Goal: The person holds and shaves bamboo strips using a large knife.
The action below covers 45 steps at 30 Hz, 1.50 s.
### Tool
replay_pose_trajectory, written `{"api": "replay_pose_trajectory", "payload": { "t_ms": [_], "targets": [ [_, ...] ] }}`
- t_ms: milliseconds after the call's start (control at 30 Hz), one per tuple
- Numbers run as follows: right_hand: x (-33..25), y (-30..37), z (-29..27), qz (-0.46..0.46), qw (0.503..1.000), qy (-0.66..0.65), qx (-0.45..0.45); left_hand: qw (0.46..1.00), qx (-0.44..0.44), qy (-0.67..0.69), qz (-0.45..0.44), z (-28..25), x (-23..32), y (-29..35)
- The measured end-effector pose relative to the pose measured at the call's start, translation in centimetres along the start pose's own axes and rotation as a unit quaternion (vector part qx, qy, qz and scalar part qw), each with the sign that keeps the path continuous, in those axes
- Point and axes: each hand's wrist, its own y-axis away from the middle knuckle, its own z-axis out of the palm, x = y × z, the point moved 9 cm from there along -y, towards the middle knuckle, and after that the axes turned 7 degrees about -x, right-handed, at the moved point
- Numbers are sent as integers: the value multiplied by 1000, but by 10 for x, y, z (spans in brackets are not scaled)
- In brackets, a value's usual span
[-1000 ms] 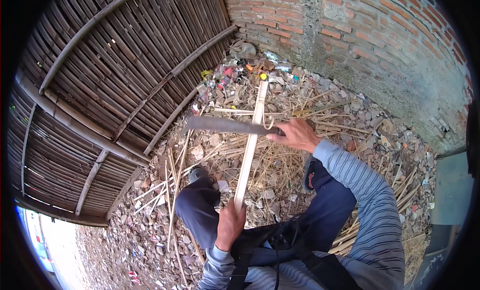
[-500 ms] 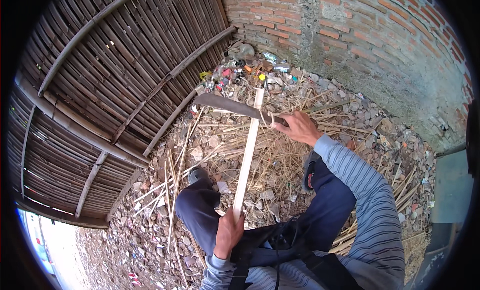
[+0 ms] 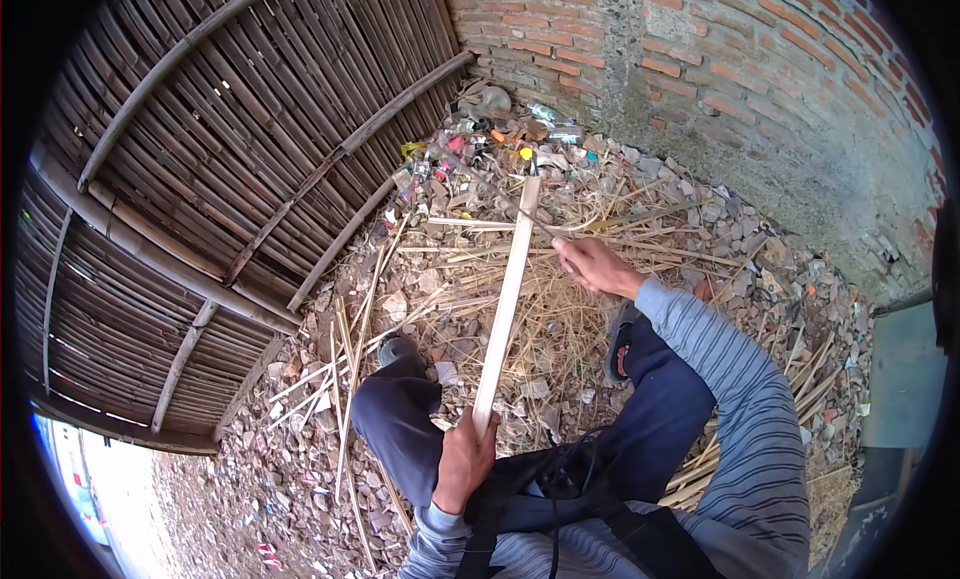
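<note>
Gripped at its near end, a long pale bamboo strip (image 3: 507, 314) slants up and away from my left hand (image 3: 464, 463), whose fingers are wrapped around it. My right hand (image 3: 598, 267) is closed on the handle of a machete, to the right of the strip's far part. The machete blade (image 3: 490, 187) is seen nearly edge-on, as a thin dark line crossing the strip near its far end and pointing to the far left. Whether the blade touches the strip, I cannot tell.
Thin bamboo strips (image 3: 345, 399) and pale shavings (image 3: 540, 324) lie over stony rubble around my feet. Colourful litter (image 3: 500, 139) sits in the far corner. A bamboo slat wall (image 3: 250, 119) stands to the left, a brick wall (image 3: 700, 69) ahead and right.
The machete has turned from showing its broad side to nearly edge-on, its tip shifting up and rightward. My right hand has moved slightly down and right. The strip has tilted slightly right.
</note>
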Motion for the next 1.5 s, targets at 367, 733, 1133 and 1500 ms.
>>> {"api": "replay_pose_trajectory", "payload": {
  "t_ms": [367,733,1133,1500],
  "targets": [
    [-73,39,48,-352,824,438,76,1000,18,-18,7,-5,4,-10],
    [-34,0,-27,-85,904,399,126,999,-28,-19,19,10,-16,-4],
    [-49,11,21,-179,908,376,51,999,15,0,30,-1,-5,-14],
    [-46,-2,-24,-119,894,406,149,994,-17,-109,13,15,-31,9]
  ]
}}
